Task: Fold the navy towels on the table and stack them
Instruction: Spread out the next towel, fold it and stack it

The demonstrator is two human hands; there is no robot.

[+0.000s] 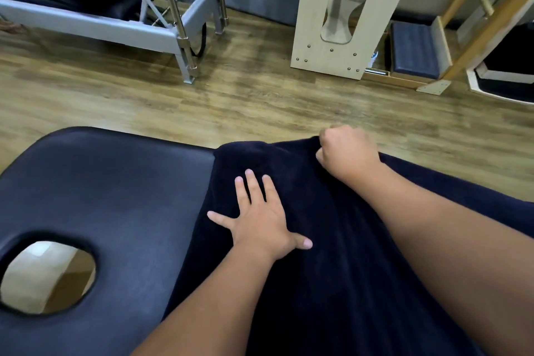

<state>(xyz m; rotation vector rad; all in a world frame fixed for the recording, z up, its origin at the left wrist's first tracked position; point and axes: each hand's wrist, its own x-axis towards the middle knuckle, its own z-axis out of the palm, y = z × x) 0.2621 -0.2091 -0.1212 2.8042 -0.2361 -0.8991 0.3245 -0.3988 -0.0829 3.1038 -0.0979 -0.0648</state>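
A navy towel (pixel 326 240) lies spread over the right part of the padded navy table (pixel 115 196), reaching from the far edge down toward me. My left hand (pixel 257 217) presses flat on the towel near its left edge, fingers straight and spread. Farther away, my right hand (pixel 345 152) grips the towel's far edge in a fist, at the table's far side. The cloth bunches slightly between the two hands. My forearms cover the towel's near part.
The table has an oval face hole (pixel 47 276) at the near left. Beyond its far edge is wooden floor (pixel 245 95), a metal-framed exercise machine (pixel 115 17) at the back left, and a pale wooden unit (pixel 346 11) with a wooden ladder frame (pixel 479 9) at the back right.
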